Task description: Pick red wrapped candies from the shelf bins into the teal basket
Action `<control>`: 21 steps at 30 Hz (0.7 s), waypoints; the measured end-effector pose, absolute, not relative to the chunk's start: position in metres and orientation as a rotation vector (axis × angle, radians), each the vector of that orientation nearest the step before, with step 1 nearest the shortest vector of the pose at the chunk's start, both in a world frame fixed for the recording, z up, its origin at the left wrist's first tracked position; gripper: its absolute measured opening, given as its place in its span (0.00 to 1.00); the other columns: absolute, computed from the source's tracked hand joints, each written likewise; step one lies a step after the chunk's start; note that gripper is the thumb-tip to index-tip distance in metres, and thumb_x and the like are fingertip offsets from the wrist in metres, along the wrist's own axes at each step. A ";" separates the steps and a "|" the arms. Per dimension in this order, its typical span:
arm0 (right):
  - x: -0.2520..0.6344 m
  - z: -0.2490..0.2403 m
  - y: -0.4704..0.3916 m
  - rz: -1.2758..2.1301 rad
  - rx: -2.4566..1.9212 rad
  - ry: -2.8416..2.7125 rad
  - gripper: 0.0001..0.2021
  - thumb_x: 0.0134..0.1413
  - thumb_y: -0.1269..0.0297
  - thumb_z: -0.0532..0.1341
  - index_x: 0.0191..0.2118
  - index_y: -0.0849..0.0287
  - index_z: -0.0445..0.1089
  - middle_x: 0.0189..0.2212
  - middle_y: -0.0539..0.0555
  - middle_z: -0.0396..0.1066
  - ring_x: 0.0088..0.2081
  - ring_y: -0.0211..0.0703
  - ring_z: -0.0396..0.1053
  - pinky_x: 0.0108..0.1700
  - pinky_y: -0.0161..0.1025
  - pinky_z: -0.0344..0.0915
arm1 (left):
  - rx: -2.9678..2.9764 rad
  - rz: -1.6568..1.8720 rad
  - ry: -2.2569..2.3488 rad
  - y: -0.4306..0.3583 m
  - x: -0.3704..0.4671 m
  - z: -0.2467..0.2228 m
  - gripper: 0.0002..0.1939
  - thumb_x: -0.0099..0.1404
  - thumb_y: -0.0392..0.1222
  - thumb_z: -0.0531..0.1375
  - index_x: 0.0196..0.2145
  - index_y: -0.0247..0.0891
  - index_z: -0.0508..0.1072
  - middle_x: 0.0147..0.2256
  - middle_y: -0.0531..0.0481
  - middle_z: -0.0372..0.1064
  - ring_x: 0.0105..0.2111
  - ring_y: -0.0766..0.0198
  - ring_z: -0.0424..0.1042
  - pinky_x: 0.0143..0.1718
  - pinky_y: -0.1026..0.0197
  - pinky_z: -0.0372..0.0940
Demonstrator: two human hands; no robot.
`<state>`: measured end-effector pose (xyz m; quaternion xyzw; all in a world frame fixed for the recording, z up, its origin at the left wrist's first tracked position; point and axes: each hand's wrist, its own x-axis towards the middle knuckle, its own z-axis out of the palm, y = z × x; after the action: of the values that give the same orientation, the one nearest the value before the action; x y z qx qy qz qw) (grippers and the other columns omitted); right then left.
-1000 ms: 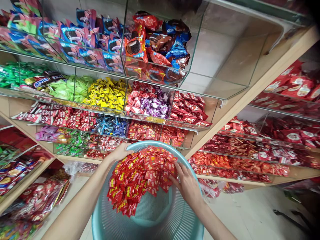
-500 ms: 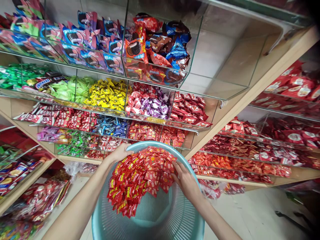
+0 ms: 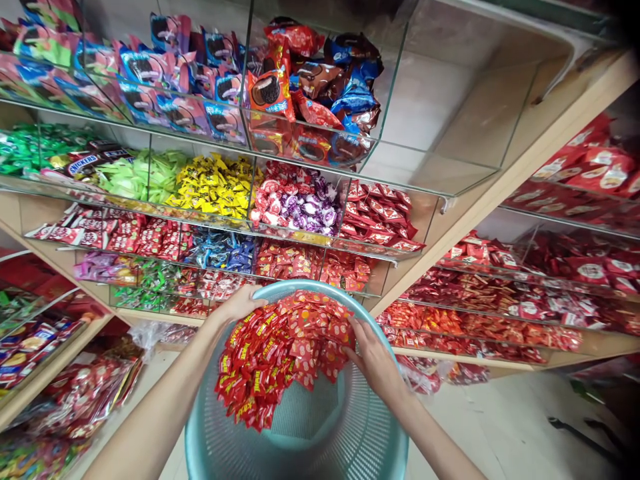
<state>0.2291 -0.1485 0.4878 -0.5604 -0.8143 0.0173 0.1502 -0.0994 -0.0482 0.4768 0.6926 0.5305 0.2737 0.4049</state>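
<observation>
A pale teal plastic basket with slotted walls stands tilted in front of me. Its far side holds a heap of small candies in red wrappers with yellow lettering. Beside these, on the right of the heap, lie red candy packets with a pale orange dotted print. My left hand is closed over the far left rim, its thumb towards the inside. Within the basket's right side, my right hand has its fingers curled around the edge of the dotted packets; some fingertips are hidden among them.
Glass-fronted candy shelves rise just beyond the basket. A slanting wooden post divides them from more shelves of red packets at right. Bagged sweets sit low at left. Pale floor tiles show at lower right.
My right hand has shifted slightly to the right along the packets' edge. My left hand keeps its place on the rim, and the heap looks nearly the same.
</observation>
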 end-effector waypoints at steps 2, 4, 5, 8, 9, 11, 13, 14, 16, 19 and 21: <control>0.230 0.486 -0.148 0.033 -1.619 -2.346 0.28 0.53 0.62 0.52 0.58 0.55 0.42 0.52 0.58 0.55 0.52 0.47 0.57 0.46 0.45 0.63 | 1.747 0.684 1.329 -0.048 -0.100 0.476 0.12 0.50 0.46 0.56 0.26 0.34 0.68 0.21 0.57 0.59 0.23 0.69 0.57 0.25 0.68 0.53; 0.230 0.485 -0.149 0.015 -1.640 -2.351 0.28 0.53 0.61 0.52 0.59 0.54 0.42 0.51 0.58 0.56 0.51 0.47 0.58 0.45 0.44 0.64 | 1.745 0.687 1.331 -0.048 -0.100 0.475 0.11 0.50 0.46 0.56 0.26 0.34 0.68 0.21 0.57 0.59 0.22 0.69 0.56 0.25 0.68 0.53; 0.229 0.486 -0.150 0.000 -1.648 -2.352 0.29 0.52 0.60 0.53 0.59 0.54 0.42 0.51 0.58 0.56 0.51 0.47 0.58 0.45 0.44 0.64 | 1.743 0.689 1.334 -0.048 -0.100 0.475 0.11 0.50 0.46 0.56 0.26 0.34 0.68 0.21 0.57 0.59 0.22 0.69 0.56 0.25 0.68 0.53; 0.224 0.491 -0.152 -0.058 -1.671 -2.355 0.34 0.50 0.58 0.55 0.60 0.53 0.38 0.54 0.59 0.53 0.50 0.49 0.59 0.44 0.44 0.64 | 1.734 0.694 1.335 -0.048 -0.099 0.477 0.11 0.49 0.46 0.56 0.25 0.34 0.68 0.20 0.57 0.59 0.22 0.70 0.56 0.24 0.68 0.53; 0.222 0.493 -0.153 -0.074 -1.681 -2.364 0.35 0.49 0.57 0.56 0.60 0.53 0.37 0.55 0.59 0.51 0.49 0.50 0.59 0.44 0.44 0.64 | 1.732 0.695 1.333 -0.048 -0.099 0.477 0.11 0.49 0.47 0.56 0.25 0.34 0.67 0.20 0.57 0.59 0.22 0.70 0.56 0.25 0.68 0.53; 0.219 0.497 -0.154 -0.104 -1.701 -2.390 0.39 0.46 0.55 0.58 0.60 0.51 0.36 0.56 0.59 0.48 0.48 0.50 0.60 0.43 0.44 0.64 | 1.733 0.697 1.332 -0.047 -0.098 0.478 0.12 0.49 0.47 0.56 0.24 0.34 0.67 0.20 0.58 0.58 0.22 0.69 0.56 0.25 0.68 0.53; 0.217 0.499 -0.153 -0.141 -1.717 -2.413 0.41 0.44 0.55 0.60 0.60 0.50 0.35 0.56 0.59 0.47 0.47 0.51 0.61 0.43 0.44 0.64 | 1.735 0.690 1.335 -0.047 -0.098 0.478 0.11 0.49 0.47 0.56 0.24 0.34 0.67 0.20 0.58 0.58 0.22 0.70 0.56 0.24 0.68 0.52; 0.216 0.499 -0.152 -0.159 -1.722 -2.417 0.42 0.43 0.55 0.61 0.60 0.50 0.35 0.56 0.59 0.48 0.47 0.51 0.60 0.43 0.43 0.63 | 1.735 0.684 1.336 -0.046 -0.098 0.478 0.11 0.49 0.47 0.56 0.24 0.34 0.67 0.20 0.58 0.57 0.22 0.70 0.55 0.24 0.68 0.52; 0.216 0.499 -0.150 -0.186 -1.728 -2.408 0.42 0.44 0.56 0.61 0.60 0.51 0.35 0.55 0.59 0.49 0.47 0.51 0.60 0.43 0.43 0.64 | 1.727 0.678 1.333 -0.046 -0.098 0.477 0.11 0.49 0.46 0.56 0.25 0.34 0.67 0.20 0.57 0.58 0.22 0.70 0.55 0.25 0.68 0.52; 0.215 0.496 -0.145 -0.207 -1.729 -2.371 0.40 0.45 0.55 0.59 0.60 0.52 0.36 0.55 0.60 0.51 0.48 0.51 0.59 0.42 0.42 0.64 | 1.707 0.685 1.322 -0.045 -0.097 0.476 0.12 0.49 0.46 0.56 0.27 0.33 0.68 0.21 0.57 0.59 0.22 0.69 0.56 0.25 0.68 0.53; 0.213 0.495 -0.143 -0.218 -1.734 -2.356 0.39 0.45 0.54 0.59 0.60 0.52 0.38 0.55 0.60 0.51 0.48 0.51 0.59 0.43 0.43 0.64 | 1.704 0.689 1.328 -0.045 -0.097 0.476 0.13 0.49 0.47 0.56 0.27 0.33 0.68 0.21 0.56 0.59 0.22 0.69 0.56 0.25 0.68 0.53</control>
<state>0.2134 -0.1431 0.4946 -0.5880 -0.7988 -0.0739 0.1036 -0.0974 -0.0453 0.4765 0.6810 0.5305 0.2753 0.4232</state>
